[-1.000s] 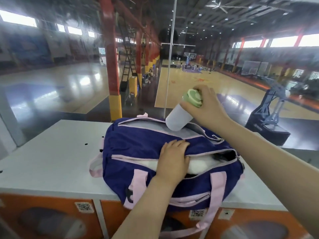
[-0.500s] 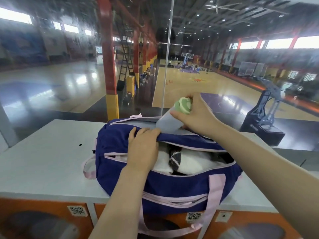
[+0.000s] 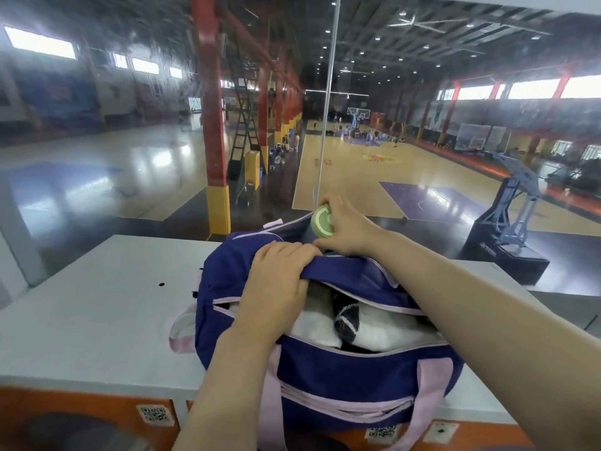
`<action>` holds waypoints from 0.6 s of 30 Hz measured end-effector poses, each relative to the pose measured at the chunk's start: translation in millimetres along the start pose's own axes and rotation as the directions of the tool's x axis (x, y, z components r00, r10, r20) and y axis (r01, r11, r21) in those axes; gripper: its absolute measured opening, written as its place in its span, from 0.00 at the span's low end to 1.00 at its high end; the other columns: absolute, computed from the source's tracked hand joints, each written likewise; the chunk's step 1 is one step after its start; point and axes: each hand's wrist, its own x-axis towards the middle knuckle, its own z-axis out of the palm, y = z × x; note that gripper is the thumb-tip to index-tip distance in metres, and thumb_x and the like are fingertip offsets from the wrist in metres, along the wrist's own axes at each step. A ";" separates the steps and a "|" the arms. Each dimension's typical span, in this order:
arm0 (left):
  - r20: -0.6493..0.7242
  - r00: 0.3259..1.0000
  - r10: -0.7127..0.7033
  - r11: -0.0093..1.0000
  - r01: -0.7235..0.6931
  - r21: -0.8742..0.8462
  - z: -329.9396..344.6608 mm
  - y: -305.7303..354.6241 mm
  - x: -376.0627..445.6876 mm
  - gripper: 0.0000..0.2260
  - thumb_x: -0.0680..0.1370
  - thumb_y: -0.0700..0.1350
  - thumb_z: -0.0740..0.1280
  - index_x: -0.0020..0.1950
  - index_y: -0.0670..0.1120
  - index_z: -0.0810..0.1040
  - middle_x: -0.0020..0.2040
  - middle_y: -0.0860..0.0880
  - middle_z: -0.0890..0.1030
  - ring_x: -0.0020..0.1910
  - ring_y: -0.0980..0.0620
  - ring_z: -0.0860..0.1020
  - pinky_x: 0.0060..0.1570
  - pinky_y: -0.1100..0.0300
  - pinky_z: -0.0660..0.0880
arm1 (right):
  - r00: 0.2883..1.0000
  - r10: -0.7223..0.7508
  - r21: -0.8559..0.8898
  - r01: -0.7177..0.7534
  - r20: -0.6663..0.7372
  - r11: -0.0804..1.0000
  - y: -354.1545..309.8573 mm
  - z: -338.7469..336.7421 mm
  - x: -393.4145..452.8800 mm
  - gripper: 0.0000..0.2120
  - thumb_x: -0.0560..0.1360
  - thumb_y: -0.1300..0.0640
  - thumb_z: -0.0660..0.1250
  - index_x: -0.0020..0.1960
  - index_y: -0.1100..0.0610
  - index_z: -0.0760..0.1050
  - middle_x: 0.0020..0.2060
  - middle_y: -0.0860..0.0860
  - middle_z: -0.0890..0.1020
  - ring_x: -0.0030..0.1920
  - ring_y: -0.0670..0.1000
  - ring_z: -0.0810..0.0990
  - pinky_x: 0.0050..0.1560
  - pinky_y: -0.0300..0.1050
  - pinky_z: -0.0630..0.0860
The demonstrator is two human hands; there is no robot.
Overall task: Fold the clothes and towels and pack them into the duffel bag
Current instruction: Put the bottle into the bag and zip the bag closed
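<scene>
At the near edge of the grey countertop [image 3: 97,320], the purple duffel bag [image 3: 325,375] sits w/ its pink straps [image 3: 435,385] hanging down the front, over the orange locker fronts [image 3: 81,408] below. The bag's main opening gapes toward the camera; inside it lie white towels [image 3: 383,333] and a dark garment [image 3: 344,320], already packed, so the folding looks done and this step is prob. the last item going in.

On top of the bag, the left hand [image 3: 279,278] has its fingers curled over the upper flap, gripping the fabric and pulling it back toward the person. Just behind the bag's top ridge, the right hand [image 3: 348,229] has fingers and thumb wrapped round the green lid of a bottle [image 3: 322,221]; the bottle's body is mostly sunk in a far-side pocket, so how deep it sits can't be told.

To do it well: the left hand should keep the flap taut so the pocket mouth stays wide, while the right pushes the bottle straight down along its axis, not at a slant, or the fabric may bunch and snag. Lid prob. wants checking for tightness, since leaks would wet the towels. Release only once the bottle sits firmly.

Beyond the bag, a glass pane [image 3: 422,141] looks onto a basketball court [image 3: 374,170].
</scene>
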 end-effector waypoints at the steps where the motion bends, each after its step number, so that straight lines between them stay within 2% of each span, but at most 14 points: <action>1: 0.105 0.994 0.000 0.998 0.008 -0.068 -8.2 -4.1 2.0 0.17 0.68 0.41 0.59 0.53 0.52 0.77 0.48 0.57 0.80 0.51 0.54 0.75 0.58 0.53 0.70 | 1.000 0.001 -0.004 -0.001 0.006 1.000 1.2 1.4 1.1 0.34 0.66 0.53 0.78 0.64 0.56 0.62 0.59 0.54 0.67 0.53 0.53 0.71 0.51 0.44 0.67; 3: 0.336 0.942 -0.012 0.969 0.095 -0.230 -30.1 -9.6 9.1 0.18 0.68 0.44 0.60 0.55 0.55 0.78 0.51 0.59 0.80 0.52 0.59 0.76 0.57 0.57 0.71 | 1.000 -0.009 -0.015 0.010 0.008 1.000 3.9 7.9 0.3 0.34 0.66 0.53 0.77 0.65 0.56 0.63 0.60 0.55 0.68 0.55 0.55 0.72 0.54 0.45 0.69; 4: 0.403 0.915 -0.021 0.953 0.140 -0.269 -39.8 -12.6 16.2 0.18 0.68 0.46 0.59 0.55 0.56 0.79 0.52 0.60 0.80 0.53 0.61 0.76 0.57 0.59 0.72 | 1.000 -0.016 -0.014 0.016 0.003 1.000 4.7 11.0 -0.7 0.34 0.66 0.53 0.77 0.65 0.55 0.64 0.60 0.55 0.69 0.56 0.55 0.73 0.55 0.45 0.69; 6: 0.360 0.931 -0.050 0.947 0.159 -0.279 -48.8 -20.1 36.0 0.16 0.69 0.48 0.59 0.53 0.57 0.80 0.54 0.59 0.80 0.55 0.62 0.75 0.58 0.59 0.71 | 1.000 -0.016 0.017 0.016 -0.007 1.000 6.1 14.3 -1.1 0.33 0.68 0.51 0.77 0.66 0.55 0.64 0.59 0.56 0.70 0.55 0.54 0.72 0.54 0.44 0.68; 8: 0.321 0.933 -0.160 0.949 0.235 -0.209 -45.6 -28.4 61.5 0.18 0.71 0.53 0.57 0.56 0.55 0.81 0.62 0.56 0.78 0.62 0.58 0.72 0.65 0.53 0.67 | 1.000 -0.001 0.049 0.001 0.001 0.999 7.8 12.6 2.0 0.30 0.71 0.54 0.74 0.68 0.56 0.64 0.60 0.57 0.70 0.56 0.53 0.71 0.53 0.42 0.65; 10: 0.409 0.871 -0.273 0.919 0.362 -0.157 -38.4 -34.0 82.5 0.26 0.71 0.58 0.56 0.64 0.51 0.78 0.71 0.53 0.72 0.70 0.53 0.67 0.71 0.48 0.61 | 1.000 0.017 0.045 -0.018 0.010 0.999 11.1 9.3 6.2 0.26 0.74 0.59 0.70 0.68 0.58 0.64 0.63 0.59 0.71 0.59 0.54 0.71 0.55 0.39 0.63; 11: 0.449 0.845 -0.291 0.905 0.396 -0.159 -33.9 -38.8 89.5 0.28 0.71 0.60 0.57 0.68 0.50 0.75 0.72 0.53 0.70 0.71 0.52 0.66 0.73 0.49 0.59 | 1.000 0.021 0.047 -0.021 0.009 0.999 12.9 7.8 8.2 0.26 0.74 0.59 0.69 0.68 0.58 0.64 0.63 0.60 0.71 0.59 0.54 0.71 0.55 0.39 0.63; 13: 0.555 0.786 -0.273 0.879 0.438 -0.187 -32.6 -45.8 98.0 0.26 0.76 0.58 0.58 0.72 0.51 0.70 0.70 0.56 0.69 0.67 0.55 0.67 0.69 0.56 0.60 | 1.000 0.019 0.056 -0.020 0.010 0.998 15.3 5.6 11.0 0.26 0.74 0.59 0.70 0.68 0.58 0.64 0.63 0.58 0.71 0.57 0.52 0.71 0.54 0.40 0.63; 14: 0.630 0.730 -0.265 0.845 0.490 -0.213 -35.0 -49.0 100.5 0.23 0.77 0.58 0.59 0.71 0.53 0.70 0.68 0.56 0.70 0.64 0.56 0.70 0.64 0.58 0.63 | 1.000 0.012 0.055 -0.013 0.011 0.998 16.0 5.2 11.5 0.26 0.74 0.59 0.70 0.68 0.58 0.64 0.62 0.57 0.71 0.56 0.52 0.71 0.54 0.40 0.64; 16: 0.732 0.628 -0.266 0.782 0.584 -0.217 -40.4 -59.8 104.8 0.17 0.76 0.59 0.62 0.63 0.57 0.75 0.63 0.54 0.75 0.59 0.55 0.76 0.58 0.60 0.70 | 1.000 -0.009 0.053 0.009 0.005 0.999 17.7 5.9 11.4 0.25 0.74 0.59 0.71 0.67 0.57 0.65 0.61 0.56 0.72 0.57 0.53 0.72 0.52 0.39 0.64; 18: 0.794 0.569 -0.213 0.737 0.627 -0.252 -42.8 -70.9 109.1 0.15 0.76 0.59 0.62 0.58 0.56 0.80 0.60 0.53 0.79 0.61 0.52 0.77 0.60 0.58 0.70 | 1.000 -0.018 0.071 0.018 -0.006 0.997 17.2 7.1 8.7 0.26 0.72 0.56 0.73 0.66 0.56 0.65 0.59 0.55 0.72 0.57 0.53 0.73 0.51 0.40 0.65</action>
